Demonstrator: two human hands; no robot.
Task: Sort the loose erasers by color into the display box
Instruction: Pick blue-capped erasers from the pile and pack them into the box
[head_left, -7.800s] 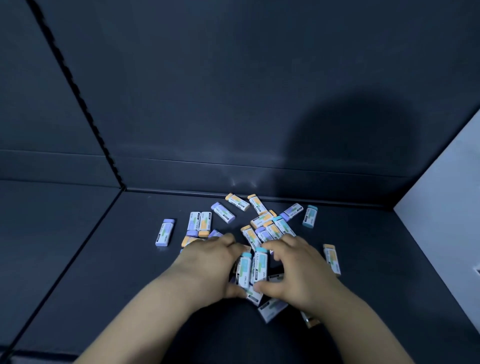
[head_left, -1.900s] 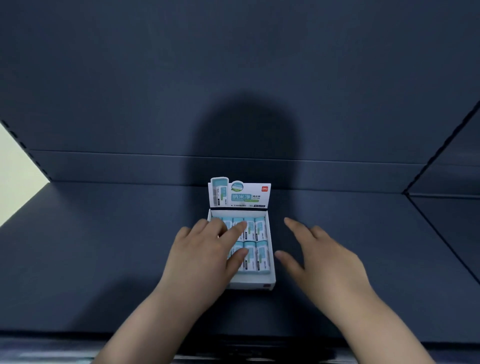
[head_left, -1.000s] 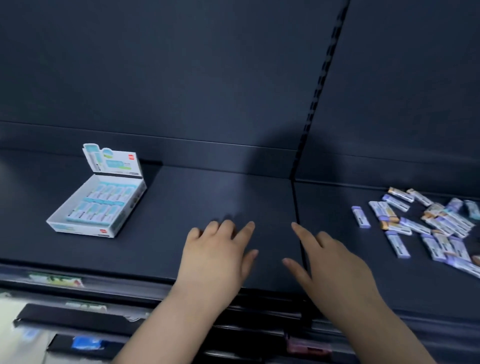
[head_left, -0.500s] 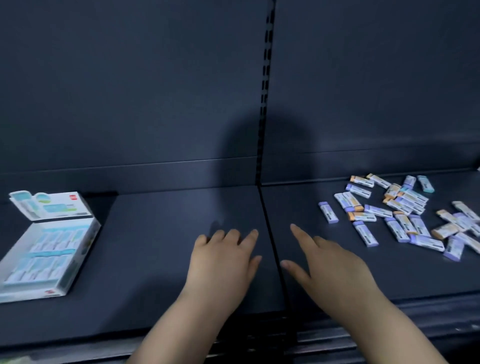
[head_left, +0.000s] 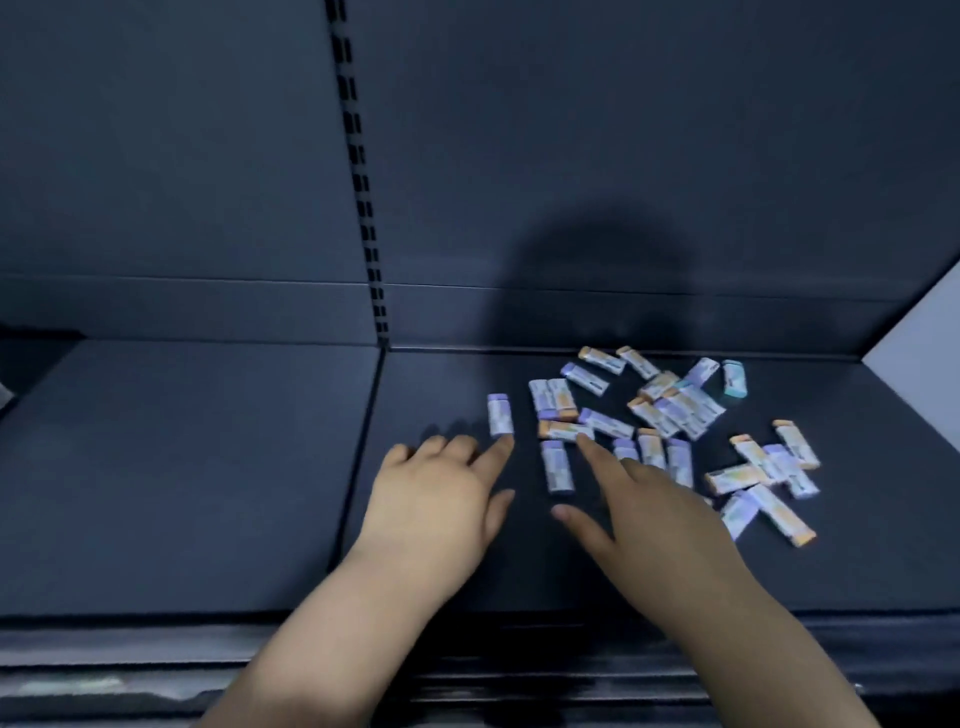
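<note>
Left hand (head_left: 441, 493) and right hand (head_left: 649, 509), empty with fingers spread, hover at the scattered purple, orange and teal paper-sleeved erasers (head_left: 670, 410); the next move is probably gathering one colour.

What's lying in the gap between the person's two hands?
In the head view, one purple-capped eraser lies on the dark shelf between the left hand and right hand; nearer the thumbs the shelf is bare.

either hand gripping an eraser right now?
No: the left hand and right hand both show straight, spread fingers beside the loose erasers, with nothing pinched.
</note>
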